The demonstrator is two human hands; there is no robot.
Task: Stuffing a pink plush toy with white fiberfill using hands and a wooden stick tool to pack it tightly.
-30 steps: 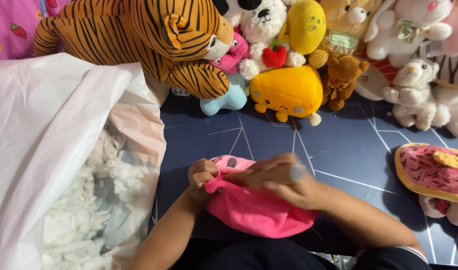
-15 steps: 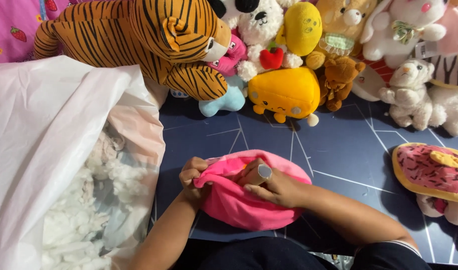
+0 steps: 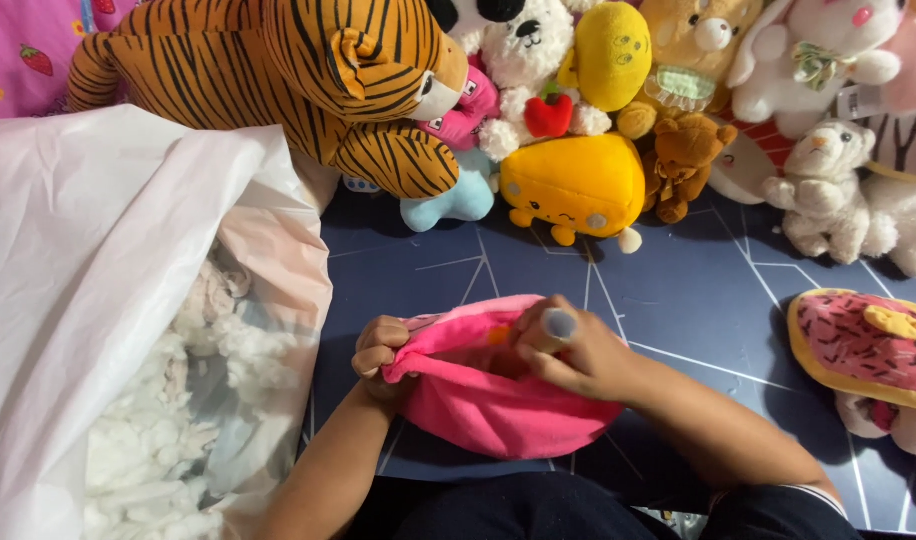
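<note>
near the middle, over the dark blue floor mat [image 3: 678, 290], a soft bright pink fabric plush skin [image 3: 498, 395], limp and open along its top. left hand [image 3: 378, 355] curled, pinching the left rim of that opening. right hand [image 3: 578, 350] pressing down into the opening, fingers bent inside the cloth, a grey ring on one finger. on the left, a big translucent white plastic bag [image 3: 98, 300] full of white fluffy stuffing [image 3: 148, 450]. far side, a striped orange tiger plush [image 3: 278, 70] and a yellow cheese-shaped plush [image 3: 578, 180]. right edge, a pink sprinkled doughnut plush [image 3: 868, 345].

home playroom | plush toys [image 3: 578, 180] | stuffing bag [image 3: 108, 300]
</note>
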